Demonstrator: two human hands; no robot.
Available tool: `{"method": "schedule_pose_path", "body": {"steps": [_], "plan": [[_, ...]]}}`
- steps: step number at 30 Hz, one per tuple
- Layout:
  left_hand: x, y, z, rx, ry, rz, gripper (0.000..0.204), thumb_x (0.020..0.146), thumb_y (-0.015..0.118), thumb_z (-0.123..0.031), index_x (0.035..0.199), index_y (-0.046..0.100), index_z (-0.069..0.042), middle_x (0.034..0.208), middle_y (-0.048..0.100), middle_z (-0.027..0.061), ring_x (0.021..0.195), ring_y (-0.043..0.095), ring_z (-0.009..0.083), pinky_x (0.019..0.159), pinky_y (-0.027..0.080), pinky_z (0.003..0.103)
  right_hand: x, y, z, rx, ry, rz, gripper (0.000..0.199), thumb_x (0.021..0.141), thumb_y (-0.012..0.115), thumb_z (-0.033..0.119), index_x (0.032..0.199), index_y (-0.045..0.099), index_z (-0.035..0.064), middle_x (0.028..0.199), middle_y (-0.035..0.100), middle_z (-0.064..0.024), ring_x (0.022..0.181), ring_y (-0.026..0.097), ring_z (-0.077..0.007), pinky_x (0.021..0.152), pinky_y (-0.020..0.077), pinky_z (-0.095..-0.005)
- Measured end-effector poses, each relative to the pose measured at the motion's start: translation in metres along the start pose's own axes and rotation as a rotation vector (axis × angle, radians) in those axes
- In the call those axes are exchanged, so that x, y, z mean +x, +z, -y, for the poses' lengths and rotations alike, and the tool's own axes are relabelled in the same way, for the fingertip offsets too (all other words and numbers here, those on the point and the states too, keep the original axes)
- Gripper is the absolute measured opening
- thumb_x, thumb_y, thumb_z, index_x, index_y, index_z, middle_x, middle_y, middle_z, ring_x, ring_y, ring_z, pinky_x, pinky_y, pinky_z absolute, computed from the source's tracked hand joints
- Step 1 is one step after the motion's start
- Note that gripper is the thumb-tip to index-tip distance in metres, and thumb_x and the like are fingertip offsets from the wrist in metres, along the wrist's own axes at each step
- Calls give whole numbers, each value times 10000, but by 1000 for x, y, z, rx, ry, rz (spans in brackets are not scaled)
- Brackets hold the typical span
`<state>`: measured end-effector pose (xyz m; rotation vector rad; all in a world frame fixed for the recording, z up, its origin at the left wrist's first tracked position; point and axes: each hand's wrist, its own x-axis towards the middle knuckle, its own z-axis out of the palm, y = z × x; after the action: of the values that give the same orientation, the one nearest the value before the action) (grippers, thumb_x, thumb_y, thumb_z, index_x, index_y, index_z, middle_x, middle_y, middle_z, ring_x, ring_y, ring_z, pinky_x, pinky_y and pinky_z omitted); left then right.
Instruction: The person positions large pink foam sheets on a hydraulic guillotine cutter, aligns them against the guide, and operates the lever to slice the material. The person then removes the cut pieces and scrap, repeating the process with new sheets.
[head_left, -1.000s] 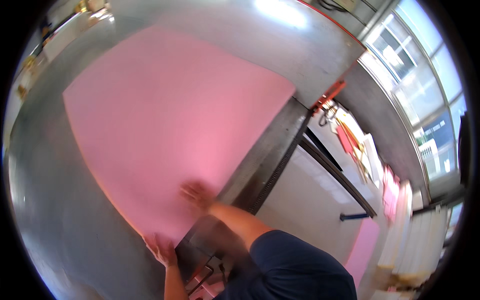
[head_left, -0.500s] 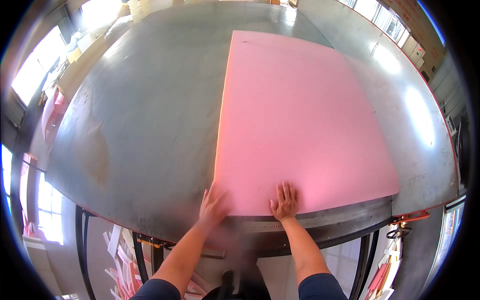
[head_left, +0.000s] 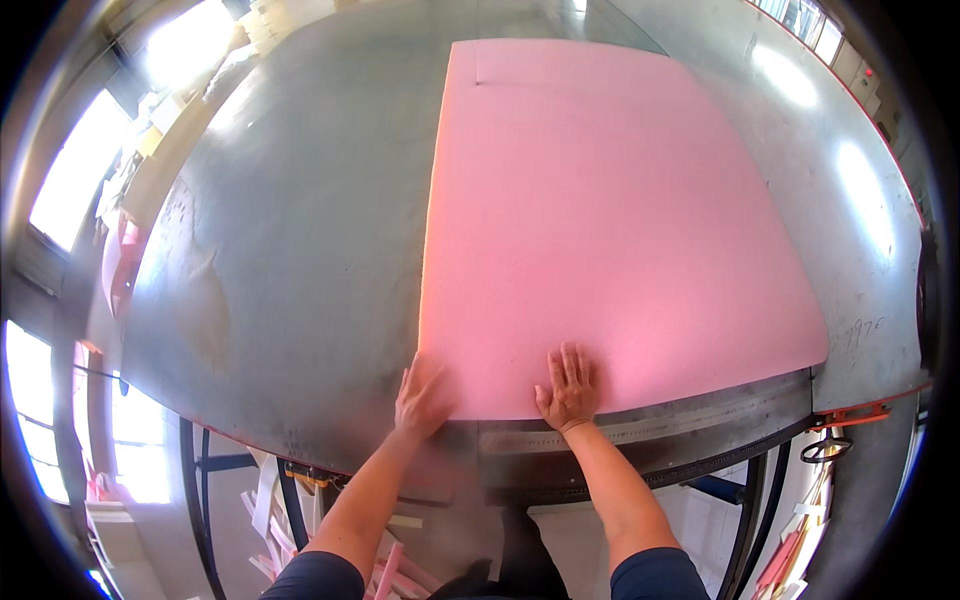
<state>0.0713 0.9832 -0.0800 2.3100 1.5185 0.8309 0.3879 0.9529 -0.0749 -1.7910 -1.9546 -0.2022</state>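
A large pink foam sheet [head_left: 620, 220] lies flat on a grey metal table [head_left: 300, 260], its left edge glowing orange. At the sheet's near left corner, my left hand [head_left: 421, 402] rests with its fingers spread, partly over the left edge. Palm down near the front edge, my right hand [head_left: 568, 388] presses on the foam with fingers stretched out. Neither hand grips anything. Near the sheet's far left corner, a thin upright line [head_left: 477, 62] ends in a small dark mark on the foam; whether it is a wire or a blade, I cannot tell.
A ruled metal strip [head_left: 520, 440] runs along the table's front. Below the right end hangs a handwheel [head_left: 827, 450] beside an orange bracket [head_left: 855, 416]. Pink and white foam offcuts [head_left: 800, 545] are piled under both ends. Dark table legs [head_left: 750, 510] stand near me.
The view has shifted. The dark mark now lies farther in from the sheet's far edge, so the sheet seems to have slid away from me, both hands still on it.
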Motion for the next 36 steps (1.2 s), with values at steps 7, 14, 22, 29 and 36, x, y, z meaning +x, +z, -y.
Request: {"method": "schedule_pose_path", "body": {"steps": [7, 14, 22, 29, 36], "plan": [[18, 7, -3, -6, 22, 35, 726, 705, 811, -337, 1374, 568, -199, 1548, 311, 266, 1385, 392, 431, 1131, 338, 550, 5, 1, -15, 33, 64, 107, 662, 853, 547, 445, 1417, 517, 101, 1499, 436, -171, 1407, 352, -422, 1141, 250, -596], [60, 9, 19, -10, 32, 59, 716, 721, 800, -378, 1371, 567, -188, 1550, 307, 265, 1391, 385, 430, 1129, 336, 560, 51, 10, -14, 17, 73, 106, 636, 867, 531, 430, 1394, 531, 74, 1498, 429, -183, 1400, 357, -427, 1130, 257, -599], [92, 5, 21, -12, 76, 47, 709, 728, 794, -422, 1362, 579, -188, 1532, 331, 279, 1373, 408, 443, 1112, 358, 565, 71, 13, -20, 11, 91, 99, 631, 849, 567, 414, 1384, 545, 82, 1507, 426, -172, 1397, 370, -427, 1109, 309, -591], [96, 11, 23, -14, 99, 82, 712, 730, 797, -391, 1370, 571, -177, 1521, 339, 290, 1359, 415, 464, 1105, 358, 572, 73, 13, -27, 50, 135, 96, 609, 835, 579, 417, 1357, 564, 104, 1488, 449, -158, 1401, 377, -394, 1083, 339, -589], [105, 27, 11, -1, 117, 96, 713, 747, 785, -385, 1385, 553, -167, 1518, 342, 293, 1329, 435, 489, 1092, 374, 567, 72, 14, -45, 27, 140, 100, 599, 822, 595, 401, 1340, 575, 100, 1456, 481, -160, 1388, 388, -401, 1082, 335, -608]]}}
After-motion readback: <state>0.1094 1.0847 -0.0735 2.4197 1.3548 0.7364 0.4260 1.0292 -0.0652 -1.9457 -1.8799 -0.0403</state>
